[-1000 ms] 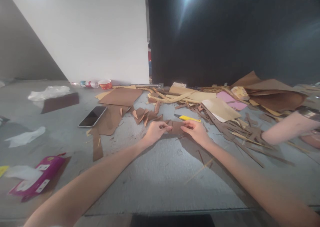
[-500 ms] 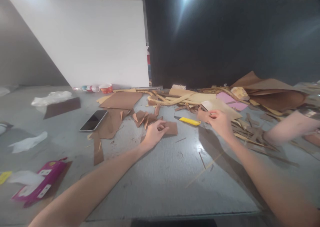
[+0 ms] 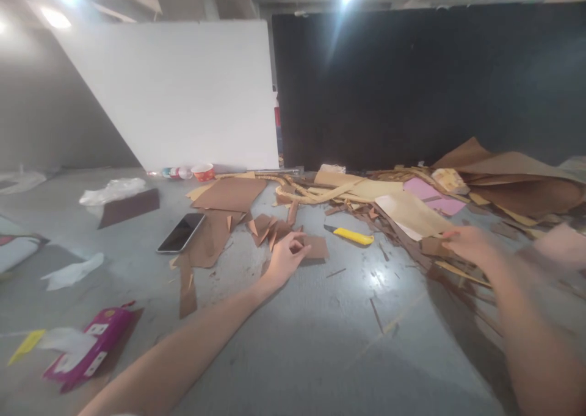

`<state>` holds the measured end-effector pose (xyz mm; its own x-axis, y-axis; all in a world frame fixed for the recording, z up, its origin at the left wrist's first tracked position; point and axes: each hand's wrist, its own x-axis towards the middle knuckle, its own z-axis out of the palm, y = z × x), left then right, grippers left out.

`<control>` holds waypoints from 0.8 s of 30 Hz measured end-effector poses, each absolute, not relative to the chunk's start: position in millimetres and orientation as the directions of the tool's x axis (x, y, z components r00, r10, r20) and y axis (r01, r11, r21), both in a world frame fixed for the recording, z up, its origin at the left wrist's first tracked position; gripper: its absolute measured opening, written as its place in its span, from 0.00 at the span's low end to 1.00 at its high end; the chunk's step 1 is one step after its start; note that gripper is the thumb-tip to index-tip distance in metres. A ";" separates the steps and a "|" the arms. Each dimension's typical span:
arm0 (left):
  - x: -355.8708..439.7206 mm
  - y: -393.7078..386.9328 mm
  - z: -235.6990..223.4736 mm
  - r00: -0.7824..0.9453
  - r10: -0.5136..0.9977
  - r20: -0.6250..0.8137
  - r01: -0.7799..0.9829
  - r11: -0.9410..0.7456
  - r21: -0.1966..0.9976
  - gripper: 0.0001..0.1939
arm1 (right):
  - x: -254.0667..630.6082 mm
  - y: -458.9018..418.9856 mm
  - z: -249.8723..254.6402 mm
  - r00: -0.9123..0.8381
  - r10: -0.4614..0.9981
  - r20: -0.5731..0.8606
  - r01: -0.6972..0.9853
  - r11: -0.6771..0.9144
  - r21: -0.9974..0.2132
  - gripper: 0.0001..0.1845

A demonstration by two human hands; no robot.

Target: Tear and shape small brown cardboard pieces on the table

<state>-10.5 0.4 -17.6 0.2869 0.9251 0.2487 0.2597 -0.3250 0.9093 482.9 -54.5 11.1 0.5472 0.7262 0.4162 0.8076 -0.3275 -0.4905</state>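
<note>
Low over the table, my left hand (image 3: 284,258) is closed, with thumb and fingers pinching the left end of a small brown rectangular piece (image 3: 317,247). Several brown scraps (image 3: 270,228) lie just beyond its fingers. My right hand (image 3: 473,246) reaches out to the right; its fingertips are closed on another small brown piece (image 3: 434,246), above scattered strips. A yellow utility knife (image 3: 353,236) rests on the table between the hands, its blade pointing left. A tan sheet (image 3: 414,215) lies just beyond the piece in my right hand.
To the left are a phone (image 3: 181,233), a brown sheet (image 3: 231,194), a magenta tissue pack (image 3: 91,349) and a clear plastic bag (image 3: 112,191). A red paper cup (image 3: 202,172) stands by the white panel (image 3: 183,93). Another person's blurred arm (image 3: 563,245) is at far right, near large brown sheets (image 3: 513,181).
My right hand has moved right, away from the knife, with the brown piece in its fingers. My left hand stays at its piece. The other person's arm has shifted right. The view has tilted up slightly.
</note>
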 end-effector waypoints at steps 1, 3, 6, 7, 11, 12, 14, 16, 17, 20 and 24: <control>-11.1 -0.1 -17.2 0.289 0.928 0.234 0.261 -0.312 0.914 0.22 | 478.6 -56.8 15.1 0.548 0.744 0.383 0.829 -0.424 -0.364 0.07; -12.1 -1.0 -16.7 0.275 0.935 0.222 0.258 -0.294 0.920 0.23 | 458.0 -58.2 24.3 0.453 0.756 0.473 0.890 -0.415 -0.189 0.15; -12.3 -2.9 -15.4 0.263 0.940 0.215 0.240 -0.280 0.929 0.23 | 401.5 -55.4 33.1 0.332 0.772 0.542 0.939 -0.216 -0.268 0.15; -12.1 -3.9 -14.6 0.269 0.938 0.217 0.223 -0.280 0.934 0.22 | 378.2 -54.9 33.2 0.329 0.784 0.527 0.923 -0.148 -0.355 0.15; -10.7 -10.0 -9.9 0.347 0.916 0.202 0.196 -0.281 0.939 0.19 | 287.2 -63.3 21.7 0.140 0.927 0.347 0.668 0.170 -0.725 0.22; -10.4 -11.6 -9.2 0.363 0.911 0.195 0.212 -0.284 0.935 0.18 | 269.5 -67.3 17.7 0.048 0.958 0.283 0.587 0.203 -0.784 0.25; -10.1 -14.8 -9.3 0.388 0.902 0.188 0.243 -0.297 0.923 0.16 | 244.2 -74.9 10.1 -0.065 0.980 0.190 0.429 0.200 -0.881 0.28; -9.9 -17.6 -10.7 0.417 0.891 0.181 0.269 -0.312 0.911 0.14 | 232.8 -79.3 3.2 -0.094 0.985 0.144 0.383 0.169 -0.908 0.25; -9.8 -18.7 -11.0 0.434 0.883 0.180 0.282 -0.322 0.904 0.13 | 231.3 -80.2 -0.1 -0.102 0.986 0.131 0.399 0.161 -0.903 0.22; -10.7 -19.5 -5.9 0.461 0.851 0.251 0.341 -0.431 0.835 0.10 | 237.0 -79.4 -9.8 -0.066 0.984 0.168 0.446 0.180 -0.877 0.18; -14.9 -9.1 10.5 0.675 0.593 0.440 0.433 -0.800 0.414 0.18 | 248.1 -78.7 -18.7 -0.044 0.960 0.277 0.497 0.262 -0.828 0.15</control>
